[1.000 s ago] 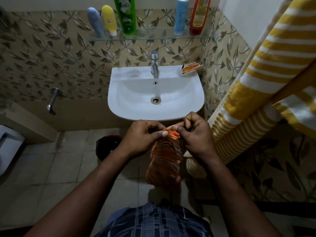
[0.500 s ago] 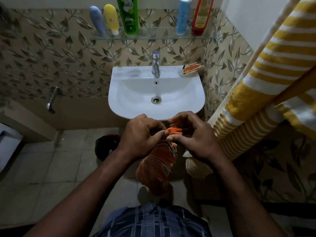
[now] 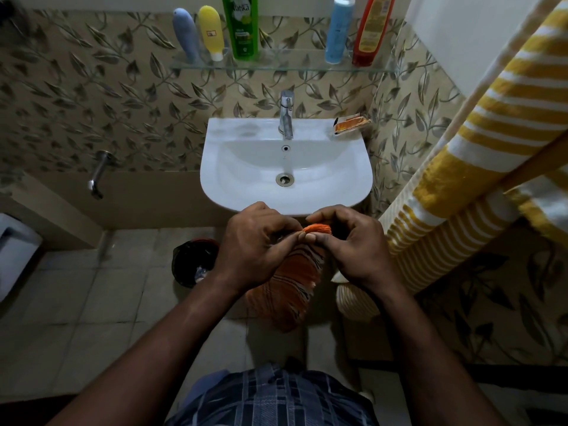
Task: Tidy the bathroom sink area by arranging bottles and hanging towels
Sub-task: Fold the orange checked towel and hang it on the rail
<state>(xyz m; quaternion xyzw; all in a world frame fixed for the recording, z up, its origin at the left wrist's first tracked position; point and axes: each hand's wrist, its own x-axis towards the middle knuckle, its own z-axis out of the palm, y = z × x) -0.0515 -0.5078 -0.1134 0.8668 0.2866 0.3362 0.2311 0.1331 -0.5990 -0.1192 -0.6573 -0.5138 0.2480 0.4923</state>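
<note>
Left-hand grip and right-hand grip meet just near of the sink's front edge. Each pinches the fringed top edge of a small orange cloth towel with dark stripes between thumb and curled fingers. The rest of the towel hangs below the two hands, above the tiled floor.

Just beyond the knuckles is the white ceramic wall-mounted sink, with a chrome tap at its far rim and an orange soap packet on its far right corner. Higher on the leaf-patterned wall, a glass shelf carries five bottles. At the left are a grey-blue tube and a yellow tube standing on its white cap, with a tall green bottle beside them. Well apart to the right stand a light blue bottle and a red bottle.

On the right, a large yellow-and-white striped towel is draped over a brown rail. Left of the hands, a black bin stands on the floor below the sink.
</note>
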